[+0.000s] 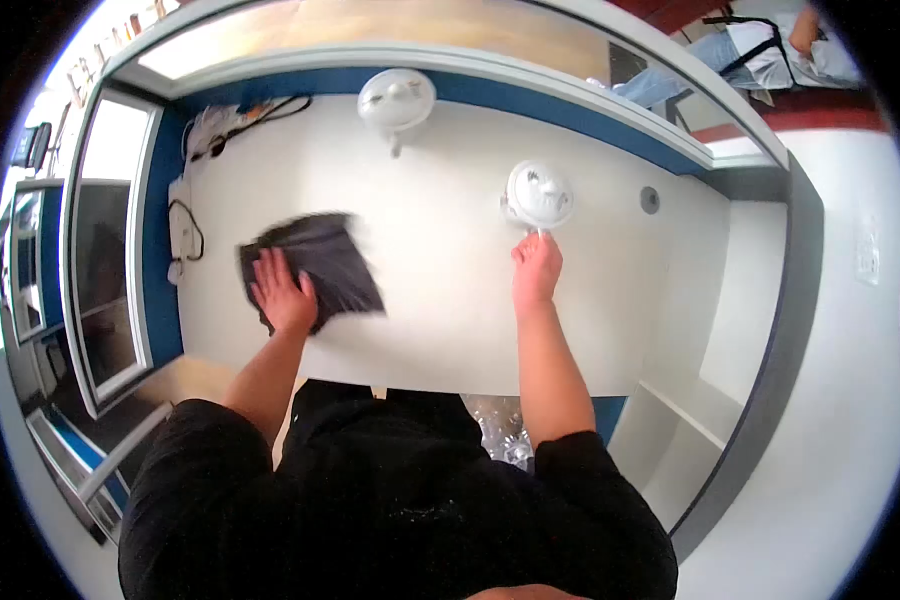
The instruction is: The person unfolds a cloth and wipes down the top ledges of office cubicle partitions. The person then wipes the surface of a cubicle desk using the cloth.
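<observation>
On the left of the desk, my left hand (284,296) lies flat with its fingers spread on a black cloth (338,262). The cloth is partly crumpled and slightly blurred, and could be a thin bag. To the right, my right hand (537,268) is closed on the short handle of a white lidded mug (541,193) with dark marks on its top. A second white lidded mug (397,98), of similar look, stands at the back near the blue panel, its handle facing me.
The white desk (440,290) has a grey round cable hole (650,200) at the right. Cables (260,122) and a power strip (181,230) lie along the left edge. Clear plastic (510,435) shows below the front edge. Another person (760,55) sits beyond the partition.
</observation>
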A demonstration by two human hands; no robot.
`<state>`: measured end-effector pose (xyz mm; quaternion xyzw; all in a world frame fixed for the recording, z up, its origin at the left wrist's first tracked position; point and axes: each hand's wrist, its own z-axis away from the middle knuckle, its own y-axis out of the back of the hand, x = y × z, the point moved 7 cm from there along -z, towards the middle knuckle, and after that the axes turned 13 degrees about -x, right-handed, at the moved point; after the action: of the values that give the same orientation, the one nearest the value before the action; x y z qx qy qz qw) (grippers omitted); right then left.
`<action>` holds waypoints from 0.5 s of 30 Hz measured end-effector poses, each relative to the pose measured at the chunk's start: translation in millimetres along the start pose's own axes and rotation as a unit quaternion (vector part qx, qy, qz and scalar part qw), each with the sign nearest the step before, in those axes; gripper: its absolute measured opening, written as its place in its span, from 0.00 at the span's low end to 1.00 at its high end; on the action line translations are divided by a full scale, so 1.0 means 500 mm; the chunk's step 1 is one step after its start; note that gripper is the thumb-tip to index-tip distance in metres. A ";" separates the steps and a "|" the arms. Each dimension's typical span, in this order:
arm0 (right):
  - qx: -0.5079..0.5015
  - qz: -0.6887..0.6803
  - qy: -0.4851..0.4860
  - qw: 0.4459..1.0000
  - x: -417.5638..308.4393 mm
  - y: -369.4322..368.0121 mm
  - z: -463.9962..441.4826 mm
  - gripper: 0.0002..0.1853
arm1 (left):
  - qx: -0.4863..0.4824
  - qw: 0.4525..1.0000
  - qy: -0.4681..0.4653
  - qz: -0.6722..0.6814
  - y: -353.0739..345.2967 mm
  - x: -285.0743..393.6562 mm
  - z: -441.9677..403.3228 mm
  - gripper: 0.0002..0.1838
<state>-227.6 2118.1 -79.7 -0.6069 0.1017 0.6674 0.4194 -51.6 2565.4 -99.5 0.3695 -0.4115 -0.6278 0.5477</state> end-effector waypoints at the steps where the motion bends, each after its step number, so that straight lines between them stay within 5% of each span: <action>1: -0.019 0.010 0.006 1.000 0.008 -0.031 -0.013 0.20 | 0.049 0.993 0.096 0.047 -0.012 -0.056 -0.006 0.42; 15: -0.106 0.040 0.025 0.993 0.038 -0.226 -0.219 0.18 | 0.007 0.988 0.144 0.060 -0.023 -0.070 -0.015 0.45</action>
<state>-69.4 2126.4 -81.1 -0.6597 0.0649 0.6755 0.3228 -44.7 2599.9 -112.4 0.4347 -0.3540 -0.5313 0.6352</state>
